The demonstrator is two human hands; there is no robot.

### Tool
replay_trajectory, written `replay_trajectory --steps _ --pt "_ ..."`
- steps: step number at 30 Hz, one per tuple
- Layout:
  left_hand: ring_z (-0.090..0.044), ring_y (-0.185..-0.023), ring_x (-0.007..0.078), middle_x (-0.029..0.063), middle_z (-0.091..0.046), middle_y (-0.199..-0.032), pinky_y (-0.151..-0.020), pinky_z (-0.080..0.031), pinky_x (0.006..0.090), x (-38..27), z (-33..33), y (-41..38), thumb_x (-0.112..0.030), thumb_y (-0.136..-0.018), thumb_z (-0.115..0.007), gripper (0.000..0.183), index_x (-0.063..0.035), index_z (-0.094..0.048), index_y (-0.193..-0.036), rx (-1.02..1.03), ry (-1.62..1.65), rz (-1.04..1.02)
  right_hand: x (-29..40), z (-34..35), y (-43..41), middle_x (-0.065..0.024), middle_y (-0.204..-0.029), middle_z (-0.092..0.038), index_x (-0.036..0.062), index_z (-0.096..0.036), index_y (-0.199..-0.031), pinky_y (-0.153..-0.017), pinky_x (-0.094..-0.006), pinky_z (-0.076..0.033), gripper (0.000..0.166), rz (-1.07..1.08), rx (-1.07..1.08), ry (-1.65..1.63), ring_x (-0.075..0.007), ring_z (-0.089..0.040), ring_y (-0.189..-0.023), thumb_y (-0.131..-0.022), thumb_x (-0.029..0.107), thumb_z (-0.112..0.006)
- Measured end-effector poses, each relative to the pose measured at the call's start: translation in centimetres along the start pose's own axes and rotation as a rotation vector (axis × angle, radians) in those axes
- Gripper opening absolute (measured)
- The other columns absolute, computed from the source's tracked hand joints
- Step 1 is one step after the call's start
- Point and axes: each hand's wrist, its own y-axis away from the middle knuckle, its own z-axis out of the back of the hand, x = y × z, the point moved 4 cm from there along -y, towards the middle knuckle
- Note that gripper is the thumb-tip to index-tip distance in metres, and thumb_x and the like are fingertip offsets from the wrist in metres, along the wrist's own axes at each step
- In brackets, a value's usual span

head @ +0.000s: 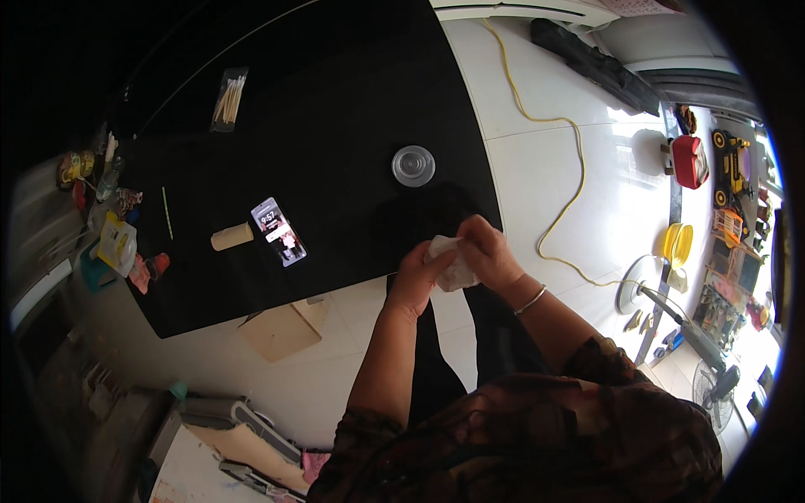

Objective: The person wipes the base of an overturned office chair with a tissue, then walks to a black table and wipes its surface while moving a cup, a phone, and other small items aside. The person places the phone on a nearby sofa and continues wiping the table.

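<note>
Both my hands meet just past the front edge of a black table, over my lap. Between them is a crumpled white tissue, partly covered by my fingers. My left hand grips it from the left side, thumb across the top. From the right, my right hand pinches its upper edge with curled fingers. A round clear container stands on the table beyond my hands. Farther left lie a lit smartphone and a cardboard tube.
A clear packet of cotton swabs and a thin green stick lie on the table. Bags and small items crowd its left end. A yellow cable runs over the tiled floor to a standing fan. A cardboard box sits below the table.
</note>
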Motion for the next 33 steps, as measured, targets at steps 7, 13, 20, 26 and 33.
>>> replay_trajectory --steps 7,13,20,26,33 --pt "-0.060 -0.083 0.0127 0.0053 -0.064 -0.093 -0.076 -0.049 0.0278 -0.1 3.0 0.1 -0.016 -0.082 -0.076 0.027 -0.0046 -0.060 -0.100 -0.162 -0.086 -0.120 -1.6 2.1 0.1 -0.0144 -0.088 -0.068 0.0064 -0.057 -0.097 -0.073 -0.0390 -0.053 0.012 -0.080 -0.152 0.078 -0.0338 -0.067 -0.084 -0.090 0.015 -0.060" --pt "-0.058 -0.089 0.0113 0.0044 -0.062 -0.099 -0.080 -0.048 0.0272 -0.1 2.6 -2.9 -0.018 -0.085 -0.076 0.034 -0.0041 -0.057 -0.109 -0.148 -0.182 -0.161 -0.9 4.7 -1.3 -0.0132 -0.102 -0.064 0.0080 -0.059 -0.104 -0.081 -0.0413 -0.051 0.020 0.105 -0.372 0.286 -0.0357 -0.062 -0.097 -0.086 0.015 -0.065" --pt "-0.058 -0.106 0.0279 0.0162 -0.056 -0.120 -0.091 -0.049 0.0387 -2.5 5.9 -5.2 -0.024 -0.090 -0.069 0.050 -0.0020 -0.049 -0.130 -0.453 -0.995 -0.533 -2.6 2.1 -2.8 -0.0119 -0.109 -0.056 0.0117 -0.061 -0.103 -0.083 -0.0437 -0.049 0.023 0.253 -0.476 0.465 -0.0344 -0.056 -0.101 -0.081 0.010 -0.067" --pt "-0.048 -0.123 0.0384 0.0203 -0.051 -0.130 -0.104 -0.040 0.0473 -5.0 6.1 -6.2 -0.014 -0.089 -0.064 0.043 -0.0020 -0.050 -0.128 -0.517 -1.368 -0.902 -5.1 -4.0 -5.1 -0.0268 -0.148 -0.031 -0.0033 -0.042 -0.138 -0.115 -0.0483 -0.027 0.066 0.052 -0.480 0.549 -0.0449 -0.029 -0.139 -0.081 0.017 -0.068" --pt "-0.037 -0.137 0.0397 0.0216 -0.034 -0.150 -0.110 -0.036 0.0478 -11.0 7.2 -9.7 -0.016 -0.092 -0.060 0.050 -0.0054 -0.044 -0.138 -0.678 -1.436 -1.009 -5.8 -4.2 -7.0 -0.0246 -0.155 -0.024 -0.0033 -0.036 -0.144 -0.118 -0.0483 -0.021 0.075 0.026 -0.385 0.694 -0.0409 -0.021 -0.145 -0.083 0.025 -0.067"
